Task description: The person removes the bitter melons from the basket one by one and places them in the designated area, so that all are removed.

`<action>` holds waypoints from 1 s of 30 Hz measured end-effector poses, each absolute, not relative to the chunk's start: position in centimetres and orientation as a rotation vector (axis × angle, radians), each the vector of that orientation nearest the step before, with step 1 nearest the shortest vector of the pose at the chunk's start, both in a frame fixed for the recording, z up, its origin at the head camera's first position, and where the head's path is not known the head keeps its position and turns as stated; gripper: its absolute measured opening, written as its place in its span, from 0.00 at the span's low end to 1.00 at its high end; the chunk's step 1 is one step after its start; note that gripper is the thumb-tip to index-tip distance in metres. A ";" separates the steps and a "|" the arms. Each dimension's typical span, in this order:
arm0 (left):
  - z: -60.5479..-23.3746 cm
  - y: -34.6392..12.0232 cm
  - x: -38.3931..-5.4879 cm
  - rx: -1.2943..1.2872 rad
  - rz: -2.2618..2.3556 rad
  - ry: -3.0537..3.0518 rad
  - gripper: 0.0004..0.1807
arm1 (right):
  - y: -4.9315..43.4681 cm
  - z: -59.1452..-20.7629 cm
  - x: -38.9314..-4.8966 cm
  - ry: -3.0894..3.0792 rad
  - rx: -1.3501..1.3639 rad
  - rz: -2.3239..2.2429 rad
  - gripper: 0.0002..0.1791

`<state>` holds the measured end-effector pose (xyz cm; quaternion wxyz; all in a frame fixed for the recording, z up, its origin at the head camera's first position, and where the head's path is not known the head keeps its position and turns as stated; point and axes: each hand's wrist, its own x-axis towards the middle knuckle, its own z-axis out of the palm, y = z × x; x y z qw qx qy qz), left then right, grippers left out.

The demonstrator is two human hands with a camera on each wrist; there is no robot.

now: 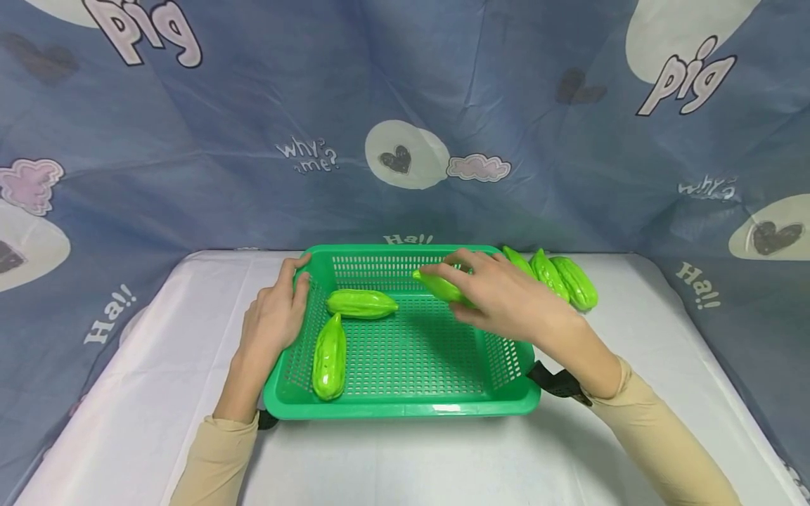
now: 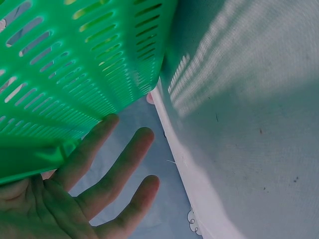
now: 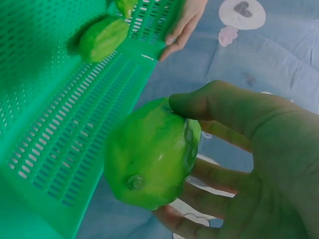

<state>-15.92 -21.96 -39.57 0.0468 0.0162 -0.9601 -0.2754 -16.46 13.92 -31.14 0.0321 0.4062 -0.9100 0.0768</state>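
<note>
Held in the right hand [image 1: 503, 292], right of centre in the head frame: a glossy lime-green ridged gourd [image 1: 439, 287]. Jutting leftward past the fingertips, narrow tip to upper left, thick end hidden behind the hand. Seen over the far right part of a bright green slotted plastic basket [image 1: 405, 409], centre frame. Lying in its left half: a crosswise green gourd [image 1: 362, 304] and, below, a lengthwise green gourd [image 1: 329, 358]. Grouped outside, beyond the basket's upper right corner: three more green gourds [image 1: 574, 282], side by side on white cloth [image 1: 380, 464].

Visible only from the right wrist, left of centre: blunt end of the held piece, small round nub toward the camera. Visible only from the left wrist, lower left: palm side of the left hand [image 1: 275, 309], three fingers straight and spread below the slotted outer wall.

Right grip parted just to the gourd's girth, thumb above, fingers beneath. Left grip loose, resting at the basket's left rim in the head frame, not curled round it; amount of pressure, cannot tell
</note>
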 end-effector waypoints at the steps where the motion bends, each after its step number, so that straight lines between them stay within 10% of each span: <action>1: -39.6 -21.9 -15.9 0.048 -0.840 -2.930 0.28 | 14.1 -31.1 -16.5 -2.802 1.241 0.235 0.37; 30: -39.7 -22.0 -15.9 0.041 -0.833 -2.924 0.29 | 20.5 -32.1 -16.8 -2.870 0.954 0.295 0.35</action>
